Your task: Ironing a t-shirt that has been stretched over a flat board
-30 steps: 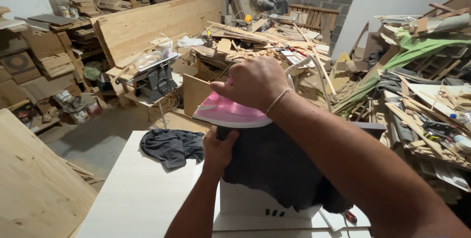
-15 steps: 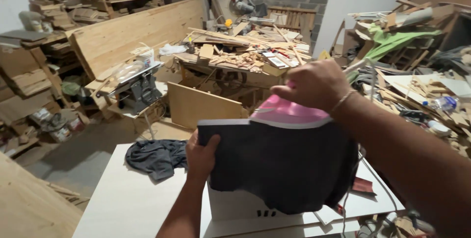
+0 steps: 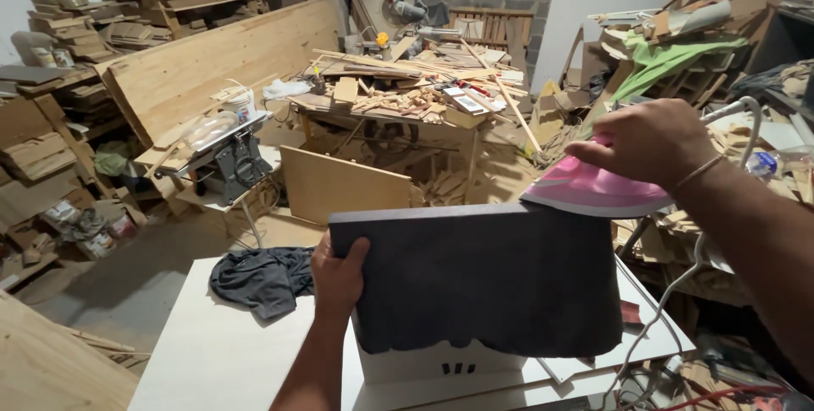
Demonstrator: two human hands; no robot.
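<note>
Now the left hand (image 3: 337, 274) pinches the dark panel's (image 3: 483, 280) nine-o'clock edge while the right hand (image 3: 649, 141) grips a pink iron (image 3: 593, 191) at its two-o'clock corner.

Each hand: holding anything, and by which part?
Left hand grips the dark covered panel at its left edge. Right hand holds the pink iron from above, on the panel's top-right edge.

The left hand (image 3: 339, 271) grips the left edge of a dark panel (image 3: 483, 280) that stands upright on a white table (image 3: 212, 352). The right hand (image 3: 649, 144) holds a pink iron (image 3: 593, 192) flat on the panel's top edge, at 2 o'clock from the panel's middle. A grey cloth (image 3: 263, 280) lies crumpled on the table at 9 o'clock of the left hand. A white cord (image 3: 670, 292) hangs at the panel's right side
</note>
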